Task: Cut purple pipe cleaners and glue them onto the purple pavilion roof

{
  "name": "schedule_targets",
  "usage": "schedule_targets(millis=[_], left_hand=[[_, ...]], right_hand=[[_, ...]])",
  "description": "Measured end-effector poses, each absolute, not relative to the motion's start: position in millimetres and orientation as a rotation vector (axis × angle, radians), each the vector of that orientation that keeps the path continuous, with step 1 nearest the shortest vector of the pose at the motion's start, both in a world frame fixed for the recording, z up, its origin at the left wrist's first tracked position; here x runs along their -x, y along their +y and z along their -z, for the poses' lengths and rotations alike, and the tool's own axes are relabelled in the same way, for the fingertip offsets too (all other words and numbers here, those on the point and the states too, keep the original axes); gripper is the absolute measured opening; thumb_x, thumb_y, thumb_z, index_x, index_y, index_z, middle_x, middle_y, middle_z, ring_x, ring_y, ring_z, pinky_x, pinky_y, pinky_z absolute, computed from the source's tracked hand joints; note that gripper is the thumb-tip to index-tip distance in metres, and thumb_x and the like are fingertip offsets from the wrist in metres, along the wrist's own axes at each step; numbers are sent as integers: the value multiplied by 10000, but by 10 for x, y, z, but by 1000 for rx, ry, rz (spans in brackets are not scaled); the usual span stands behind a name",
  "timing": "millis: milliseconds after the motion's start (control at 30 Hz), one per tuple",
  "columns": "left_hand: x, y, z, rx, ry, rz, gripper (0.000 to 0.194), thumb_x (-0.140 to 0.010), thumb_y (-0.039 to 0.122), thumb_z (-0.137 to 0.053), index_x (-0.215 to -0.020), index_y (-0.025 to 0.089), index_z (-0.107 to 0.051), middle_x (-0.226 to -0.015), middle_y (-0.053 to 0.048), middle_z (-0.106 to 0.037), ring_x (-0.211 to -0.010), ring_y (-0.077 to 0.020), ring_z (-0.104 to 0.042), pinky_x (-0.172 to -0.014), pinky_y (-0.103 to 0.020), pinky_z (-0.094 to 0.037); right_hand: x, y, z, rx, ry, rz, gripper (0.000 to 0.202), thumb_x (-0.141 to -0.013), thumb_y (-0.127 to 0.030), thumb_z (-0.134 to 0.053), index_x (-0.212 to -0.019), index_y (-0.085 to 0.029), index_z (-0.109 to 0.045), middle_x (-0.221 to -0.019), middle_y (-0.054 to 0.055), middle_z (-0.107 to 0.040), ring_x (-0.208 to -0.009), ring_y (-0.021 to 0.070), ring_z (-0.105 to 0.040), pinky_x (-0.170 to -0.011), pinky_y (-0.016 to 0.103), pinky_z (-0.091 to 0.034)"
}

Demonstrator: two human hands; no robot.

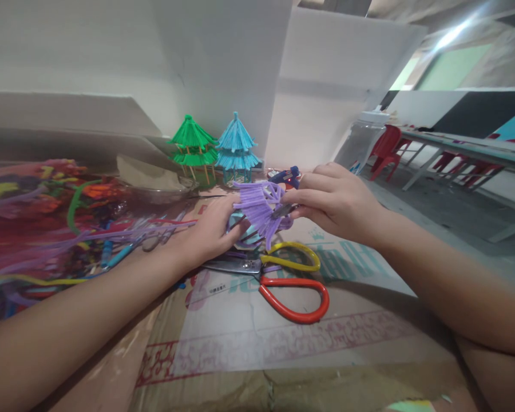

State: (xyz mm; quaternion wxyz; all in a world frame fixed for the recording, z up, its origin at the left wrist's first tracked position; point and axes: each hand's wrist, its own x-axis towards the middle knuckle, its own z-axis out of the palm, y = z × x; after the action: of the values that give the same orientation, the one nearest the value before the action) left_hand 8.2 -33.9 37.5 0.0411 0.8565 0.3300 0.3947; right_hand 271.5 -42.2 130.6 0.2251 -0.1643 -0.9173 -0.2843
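Note:
My left hand (217, 229) is closed around the base of a small pavilion model with a purple pipe-cleaner roof (260, 209), its strips fanned outward. At the roof's right side my right hand (339, 197) is closed in a pinch. A short, thin grey metal tool (283, 212) sticks out from its fingers and touches the purple strips; its exact kind is unclear. Part of the model's base is hidden by my left fingers. Just below lie large scissors (257, 268) with one yellow and one red handle. A dark blue glue gun (288, 177) with a red light sits behind.
Finished green (193, 137) and blue (236, 140) pavilion models stand by the wall. Left are a bowl (150, 186) and a blurred heap of coloured pipe cleaners (38, 229). Printed cardboard (249, 343) covers the work surface. A clear jar (364, 140) and red chairs (386, 151) are right.

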Motion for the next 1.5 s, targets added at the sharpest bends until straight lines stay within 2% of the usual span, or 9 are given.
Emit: schedule_targets(millis=[733,1500], left_hand=[[-75,-329,-355,-2615,1013,-1209,415,-961,396,-474,-1304,176,-552,-1342,-132,-596,-1230,-289,-559,-1086,-458,-412],[-59,-334,-372,-2651,1023,-1173,401,-967,397,-479,-1302,187,-541,-1306,-126,-609,-1212,-288,-563,-1053,-441,-428]], right_hand=[[-2710,-408,-1284,436,-2508,720,239,-992,-298,-509,-1041,-176,-708,-797,72,-683,-788,208,-602,-728,350,-411],[-2708,-380,-1258,492,-2492,732,311,-1013,-402,-472,-990,-213,-718,-799,63,-693,-780,201,-586,-711,339,-390]])
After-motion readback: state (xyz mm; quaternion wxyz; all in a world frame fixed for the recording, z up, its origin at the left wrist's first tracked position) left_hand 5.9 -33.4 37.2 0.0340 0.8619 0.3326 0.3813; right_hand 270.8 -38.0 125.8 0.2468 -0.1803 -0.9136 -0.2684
